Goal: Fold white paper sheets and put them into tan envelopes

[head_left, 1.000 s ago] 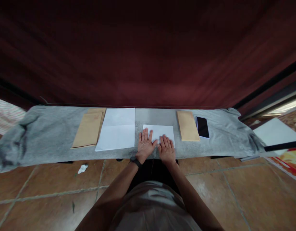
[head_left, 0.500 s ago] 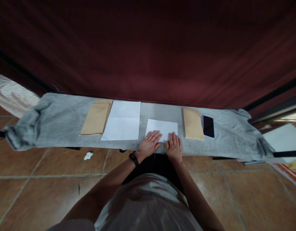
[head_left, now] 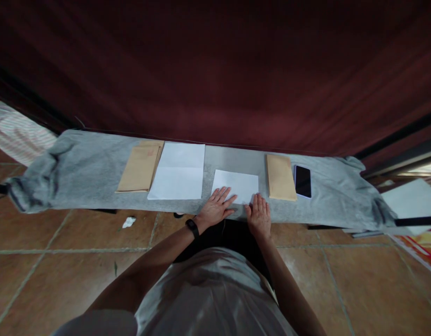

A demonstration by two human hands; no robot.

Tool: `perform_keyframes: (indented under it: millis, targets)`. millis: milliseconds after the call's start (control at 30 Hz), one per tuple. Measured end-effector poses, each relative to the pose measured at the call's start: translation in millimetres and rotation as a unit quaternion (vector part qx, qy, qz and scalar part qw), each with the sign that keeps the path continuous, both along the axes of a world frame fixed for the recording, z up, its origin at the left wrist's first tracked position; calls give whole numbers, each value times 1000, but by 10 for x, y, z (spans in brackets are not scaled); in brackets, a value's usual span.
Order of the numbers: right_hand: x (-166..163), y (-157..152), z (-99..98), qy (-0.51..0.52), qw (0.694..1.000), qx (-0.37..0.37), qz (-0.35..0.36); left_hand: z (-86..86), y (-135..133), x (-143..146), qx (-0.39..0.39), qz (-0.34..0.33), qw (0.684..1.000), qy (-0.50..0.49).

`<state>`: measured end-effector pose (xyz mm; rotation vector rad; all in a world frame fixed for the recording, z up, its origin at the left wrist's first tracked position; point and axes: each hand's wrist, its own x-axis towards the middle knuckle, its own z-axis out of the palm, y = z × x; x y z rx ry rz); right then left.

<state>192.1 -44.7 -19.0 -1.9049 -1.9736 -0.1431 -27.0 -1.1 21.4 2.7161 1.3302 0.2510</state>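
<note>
A folded white sheet [head_left: 237, 184] lies on the grey cloth-covered bench [head_left: 93, 175] in front of me. My left hand [head_left: 215, 207] lies flat with its fingers spread on the sheet's near left corner. My right hand [head_left: 259, 215] lies flat with its fingertips on the sheet's near right edge. Both hands are open and hold nothing. A black band sits on my left wrist.
Left of the sheet lie a larger white paper [head_left: 178, 171] and a stack of brown envelopes [head_left: 140, 167]. To the right are another brown envelope [head_left: 280, 183] and a black phone [head_left: 302, 181]. A dark red curtain hangs behind. A paper scrap [head_left: 128, 222] lies on the tiled floor.
My right hand has slid right along the sheet's near edge, away from the left hand. The camera has shifted a little.
</note>
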Motion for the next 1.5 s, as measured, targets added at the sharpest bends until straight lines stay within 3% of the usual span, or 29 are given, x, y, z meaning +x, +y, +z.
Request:
perform_keyframes:
  millis: [100, 267, 367, 667, 933, 1100, 1300, 1500]
  targets:
    - [-61, 40, 67, 8, 1000, -19, 5, -18, 3, 2, 3, -2, 1000, 0]
    - [-328, 266, 200, 21, 992, -73, 100, -64, 35, -7, 25, -10, 1000, -10]
    - [-430, 434, 240, 21, 988, -93, 121, -100, 61, -14, 43, -16, 999, -8]
    - [-333, 890, 216, 6, 993, -90, 80, -123, 80, -14, 66, -15, 998, -21]
    - [-265, 1143, 118, 22, 997, -68, -15, -128, 81, -21, 76, -19, 997, -22]
    - [-236, 1089, 106, 28, 997, -43, -54, -138, 80, -26, 75, -13, 997, -26]
    - [-180, 736, 50, 3, 1000, -21, 20, -107, 95, -17, 66, -10, 997, -34]
    - [-191, 612, 35, -11, 999, -28, 20, -129, 291, 197, 29, 68, 997, -32]
